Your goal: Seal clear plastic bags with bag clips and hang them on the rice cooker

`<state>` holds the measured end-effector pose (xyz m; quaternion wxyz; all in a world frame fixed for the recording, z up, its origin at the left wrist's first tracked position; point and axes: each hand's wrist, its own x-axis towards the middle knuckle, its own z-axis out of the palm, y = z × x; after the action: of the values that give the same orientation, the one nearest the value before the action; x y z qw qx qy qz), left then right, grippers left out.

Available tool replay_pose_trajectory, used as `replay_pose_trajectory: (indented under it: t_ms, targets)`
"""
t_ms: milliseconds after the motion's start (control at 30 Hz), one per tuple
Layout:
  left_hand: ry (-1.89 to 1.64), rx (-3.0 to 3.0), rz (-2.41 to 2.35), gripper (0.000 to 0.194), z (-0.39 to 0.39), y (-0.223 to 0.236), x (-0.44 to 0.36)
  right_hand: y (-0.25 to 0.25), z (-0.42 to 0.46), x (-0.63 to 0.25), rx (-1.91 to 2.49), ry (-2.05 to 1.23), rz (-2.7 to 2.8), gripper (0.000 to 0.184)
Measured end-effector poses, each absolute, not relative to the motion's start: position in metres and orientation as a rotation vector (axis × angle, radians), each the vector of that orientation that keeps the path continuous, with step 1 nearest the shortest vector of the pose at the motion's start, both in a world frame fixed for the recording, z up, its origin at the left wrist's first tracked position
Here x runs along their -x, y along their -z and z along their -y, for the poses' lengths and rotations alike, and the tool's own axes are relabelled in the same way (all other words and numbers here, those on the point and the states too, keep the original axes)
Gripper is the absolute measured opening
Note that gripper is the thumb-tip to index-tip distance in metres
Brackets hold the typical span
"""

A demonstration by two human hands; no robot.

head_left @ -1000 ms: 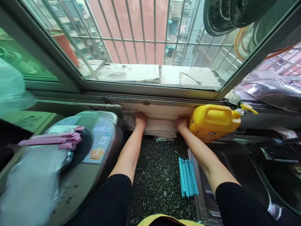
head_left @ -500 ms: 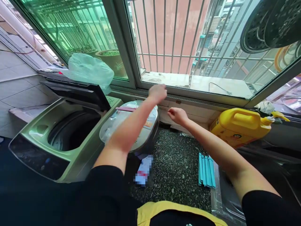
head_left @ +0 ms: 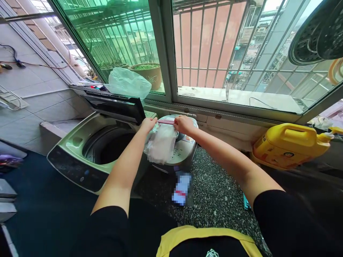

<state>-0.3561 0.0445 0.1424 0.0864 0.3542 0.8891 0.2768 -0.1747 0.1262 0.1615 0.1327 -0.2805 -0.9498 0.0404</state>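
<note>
My left hand (head_left: pixel 148 125) is closed on the left end of a pink bag-sealing clip (head_left: pixel 166 122), a thin straight strip. My right hand (head_left: pixel 184 125) grips its other end, fingers curled. Below the clip hangs a clear plastic bag (head_left: pixel 162 144) with whitish contents that I cannot make out. Bag and hands are over the lid of a rice cooker (head_left: pixel 184 151), whose printed panel shows to the right of the bag. The bag hides part of that lid.
A washing machine (head_left: pixel 77 167) with its lid raised stands to the left. On the speckled counter (head_left: pixel 211 189) are a blurred-out packet (head_left: pixel 182 189), a yellow jug (head_left: pixel 285 146) and teal clips (head_left: pixel 245 201), mostly behind my right arm. A plastic bag (head_left: pixel 128 82) lies by the window.
Both hands have come down and left from near the window sill and taken hold of the pink clip with the bag, which lay on the cooker. The view has swung left.
</note>
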Motion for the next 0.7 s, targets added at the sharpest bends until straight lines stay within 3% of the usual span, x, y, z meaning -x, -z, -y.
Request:
replay_pose_trajectory:
  t_ms: [167,367,500,633,700]
  targets:
    - [-1.23,-1.033,-2.427,0.024,-0.046,-0.146,0.35,-0.16,-0.124,0.179,0.819,-0.065,2.759,0.02]
    - [-1.668,-1.049,-2.048,0.019,-0.022,-0.196,0.315,-0.176,-0.113,0.15,0.728,-0.112,2.606,0.017]
    - [-1.709,-1.205,-1.885,0.021,-0.001,-0.206,0.262,-0.176,-0.091,0.092,0.667,-0.159,2.476,0.02]
    - [-1.67,-1.415,-1.845,0.02,0.014,-0.185,0.199,-0.155,-0.061,0.017,0.634,-0.287,2.434,0.021]
    - [-1.64,-1.471,-1.834,0.022,0.02,-0.168,0.167,-0.141,-0.045,-0.018,0.65,-0.328,2.331,0.033]
